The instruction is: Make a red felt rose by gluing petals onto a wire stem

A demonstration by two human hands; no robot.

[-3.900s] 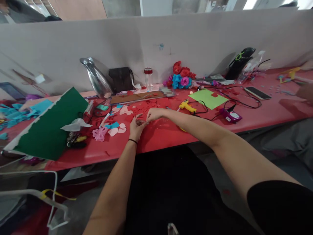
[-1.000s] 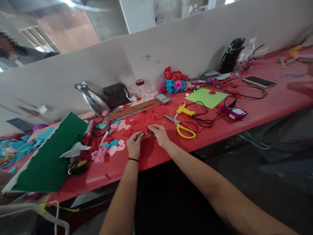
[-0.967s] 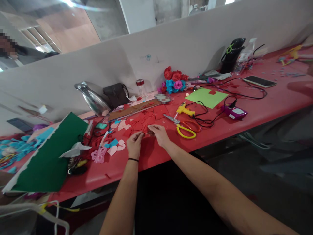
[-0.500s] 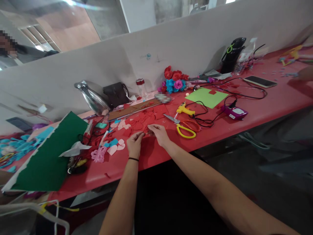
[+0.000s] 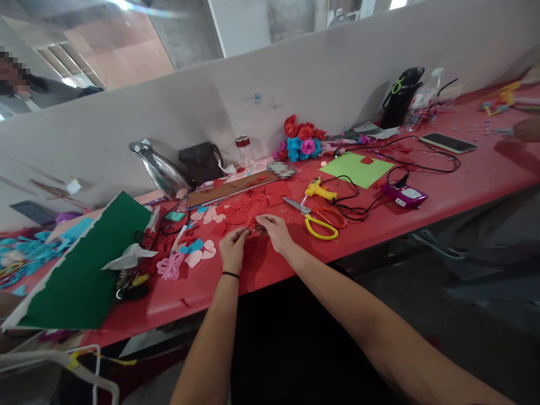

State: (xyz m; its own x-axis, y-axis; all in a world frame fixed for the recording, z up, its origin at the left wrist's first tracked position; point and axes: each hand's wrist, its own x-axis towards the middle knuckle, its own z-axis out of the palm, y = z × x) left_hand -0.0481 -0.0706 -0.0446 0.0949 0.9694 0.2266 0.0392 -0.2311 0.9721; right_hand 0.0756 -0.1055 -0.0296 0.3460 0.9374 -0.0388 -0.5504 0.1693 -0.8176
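My left hand [image 5: 233, 247], with a dark band at its wrist, is closed, its fingertips pinched on a small red paper piece [image 5: 252, 226]. My right hand [image 5: 276, 232] pinches the same piece from the other side, its fingers bent over it. Much of the piece is hidden by the fingers and blends with the red tabletop. Just beyond both hands lie several red paper cutouts [image 5: 236, 212]. Left of them are pink paper petals [image 5: 194, 258] and a pink flower [image 5: 171, 265]. Scissors [image 5: 320, 227] with yellow and orange handles rest right of my right hand.
A yellow glue gun [image 5: 320, 189] and a purple power socket [image 5: 405, 195] trail black cords. Behind stand paper roses [image 5: 306, 138], a glass bottle [image 5: 244, 153] and a steel flask [image 5: 160, 171]. A green board [image 5: 84, 264] leans at left. Another person's hand [image 5: 527, 129] is at far right.
Both my hands stay almost in place, pinched together. The other person's hand at far right has shifted slightly.
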